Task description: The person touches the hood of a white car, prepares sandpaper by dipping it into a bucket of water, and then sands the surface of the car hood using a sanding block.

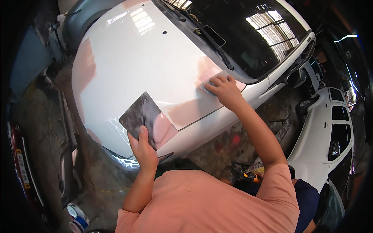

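My left hand [144, 152] grips a dark, roughly square mixing board [136, 114] by its near edge, thumb on top. A smooth mound of pink body filler [162, 130] lies on the board's right side. My right hand [227, 88] is closed around a thin, flat spreader [208, 87], partly hidden by the fingers. The spreader rests against a fresh-looking pink patch [208, 69] at the rear corner of the white car hood [124, 66], close to the windshield. Another pink patch [188, 112] runs along the hood's near edge, between the board and my right hand.
The windshield [248, 35] and wiper [213, 42] border the hood's far right. A detached bumper [68, 155] stands on the floor at left, near cans [77, 219]. A white car [320, 132] is parked at right. A black-and-yellow tool [248, 176] sits beside me.
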Motion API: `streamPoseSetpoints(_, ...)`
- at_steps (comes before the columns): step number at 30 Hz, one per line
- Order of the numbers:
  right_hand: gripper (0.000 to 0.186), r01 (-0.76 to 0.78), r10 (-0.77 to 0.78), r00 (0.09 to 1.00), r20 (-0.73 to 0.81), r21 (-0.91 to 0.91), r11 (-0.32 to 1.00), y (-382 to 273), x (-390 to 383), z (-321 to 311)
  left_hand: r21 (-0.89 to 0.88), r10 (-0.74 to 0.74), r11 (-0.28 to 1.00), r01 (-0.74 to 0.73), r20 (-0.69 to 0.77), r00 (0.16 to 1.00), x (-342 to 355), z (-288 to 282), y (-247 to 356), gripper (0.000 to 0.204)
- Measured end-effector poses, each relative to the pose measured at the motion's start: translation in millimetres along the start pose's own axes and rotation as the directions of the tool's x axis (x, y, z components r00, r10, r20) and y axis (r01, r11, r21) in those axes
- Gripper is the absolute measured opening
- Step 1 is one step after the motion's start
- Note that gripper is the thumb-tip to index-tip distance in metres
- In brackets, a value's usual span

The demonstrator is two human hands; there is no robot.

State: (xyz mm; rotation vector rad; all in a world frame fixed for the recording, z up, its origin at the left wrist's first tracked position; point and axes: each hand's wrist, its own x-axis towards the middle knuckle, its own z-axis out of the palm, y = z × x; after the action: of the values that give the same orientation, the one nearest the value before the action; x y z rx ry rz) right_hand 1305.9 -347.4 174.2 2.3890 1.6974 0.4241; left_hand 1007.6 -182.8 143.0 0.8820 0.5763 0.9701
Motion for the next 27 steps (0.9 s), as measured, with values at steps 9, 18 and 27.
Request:
streamPoseSetpoints(9, 0.052, 0.026, -0.028, 0.998, 0.051, 0.054, 0.998, 11, -51, -8, 0.002, -0.082, 0.997, 0.083, -0.068, 0.994, -15, -10, -16, 0.044)
streamPoseSetpoints(18, 0.043, -0.094, 0.095, 0.993, -0.070, 0.024, 0.995, 11, -74, 7, 0.001, -0.137, 0.991, 0.137, -0.002, 0.991, -25, 6, -23, 0.042)
streamPoseSetpoints(27, 0.043, -0.270, 0.270, 0.957, -0.108, 0.016, 0.963, -1, -80, 17, 0.097, -0.129, 0.988, 0.122, 0.067, 0.989, -25, 6, -29, 0.045)
